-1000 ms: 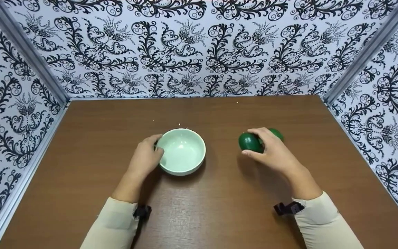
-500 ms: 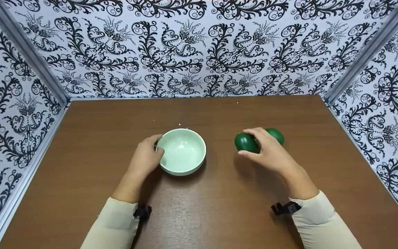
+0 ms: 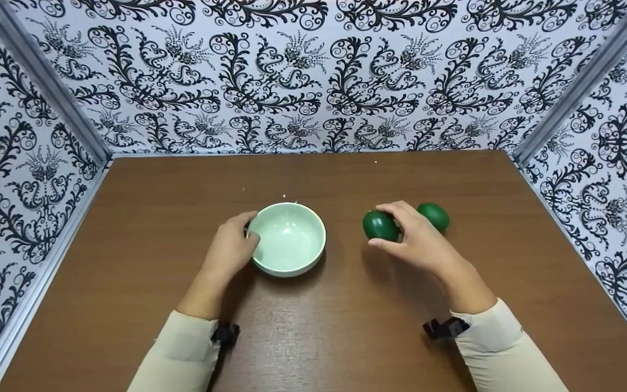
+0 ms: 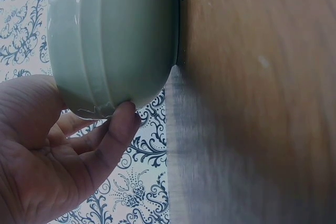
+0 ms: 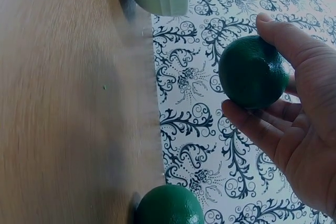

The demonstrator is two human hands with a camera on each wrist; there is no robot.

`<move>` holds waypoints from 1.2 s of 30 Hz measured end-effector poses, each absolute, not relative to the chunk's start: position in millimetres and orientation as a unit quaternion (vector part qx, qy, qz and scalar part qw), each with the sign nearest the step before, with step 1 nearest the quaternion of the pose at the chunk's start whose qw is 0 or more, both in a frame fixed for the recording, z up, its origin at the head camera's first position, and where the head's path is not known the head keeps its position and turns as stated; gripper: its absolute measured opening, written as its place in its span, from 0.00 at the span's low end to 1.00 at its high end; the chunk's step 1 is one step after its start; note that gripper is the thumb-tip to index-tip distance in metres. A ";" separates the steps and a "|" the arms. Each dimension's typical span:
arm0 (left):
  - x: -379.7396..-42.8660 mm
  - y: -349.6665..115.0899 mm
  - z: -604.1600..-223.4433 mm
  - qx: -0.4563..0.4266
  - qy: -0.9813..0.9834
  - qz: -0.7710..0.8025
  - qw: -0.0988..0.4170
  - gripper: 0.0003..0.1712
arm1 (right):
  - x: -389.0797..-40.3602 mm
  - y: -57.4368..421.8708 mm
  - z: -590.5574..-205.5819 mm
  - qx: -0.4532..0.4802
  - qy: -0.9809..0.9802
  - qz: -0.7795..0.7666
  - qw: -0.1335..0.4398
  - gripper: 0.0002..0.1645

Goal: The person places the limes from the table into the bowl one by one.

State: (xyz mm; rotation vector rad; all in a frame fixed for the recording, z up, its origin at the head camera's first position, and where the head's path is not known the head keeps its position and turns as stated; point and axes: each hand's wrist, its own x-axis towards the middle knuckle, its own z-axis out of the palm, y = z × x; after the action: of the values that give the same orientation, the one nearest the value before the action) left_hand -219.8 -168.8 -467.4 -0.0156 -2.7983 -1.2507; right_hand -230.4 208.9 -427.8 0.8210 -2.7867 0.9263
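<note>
A pale green bowl (image 3: 287, 239) stands upright on the table, left of centre. My left hand (image 3: 230, 247) grips its left side, thumb over the rim and fingertips against the outer wall, as the left wrist view shows too (image 4: 113, 40). To the right, my right hand (image 3: 422, 239) holds a dark green, glossy, roundish fruit (image 3: 380, 225) between thumb and fingers. In the right wrist view that fruit (image 5: 252, 72) is raised off the tabletop. A second, similar green fruit (image 3: 434, 216) lies on the table just behind the right hand, partly hidden by it.
The brown wooden table (image 3: 313, 337) has patterned black-and-white walls (image 3: 313, 71) at its back and sides. Tiny white specks lie behind the bowl. Each wrist wears a small black camera mount (image 3: 445, 328).
My right hand has moved left toward the bowl, carrying the green fruit away from the second one, more of which now shows. The left hand and the bowl have stayed in place.
</note>
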 end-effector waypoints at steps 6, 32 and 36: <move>-219.7 -169.1 -466.9 -0.005 -0.914 -0.405 0.036 0.32 | -231.4 202.4 -428.9 0.281 -0.909 0.303 0.053 0.41; -218.4 -167.8 -465.5 0.002 -0.916 -0.400 0.033 0.32 | -229.7 175.6 -427.5 0.292 -0.896 0.332 0.032 0.41; -218.2 -167.2 -464.1 0.002 -0.915 -0.403 0.034 0.32 | -230.0 172.7 -428.0 0.296 -0.894 0.333 0.034 0.41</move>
State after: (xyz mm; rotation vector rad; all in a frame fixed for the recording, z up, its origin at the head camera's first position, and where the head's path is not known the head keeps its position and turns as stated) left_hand -218.2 -167.2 -464.1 0.0065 -2.8126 -1.2389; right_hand -230.0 172.7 -428.0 0.9111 -2.7508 1.0249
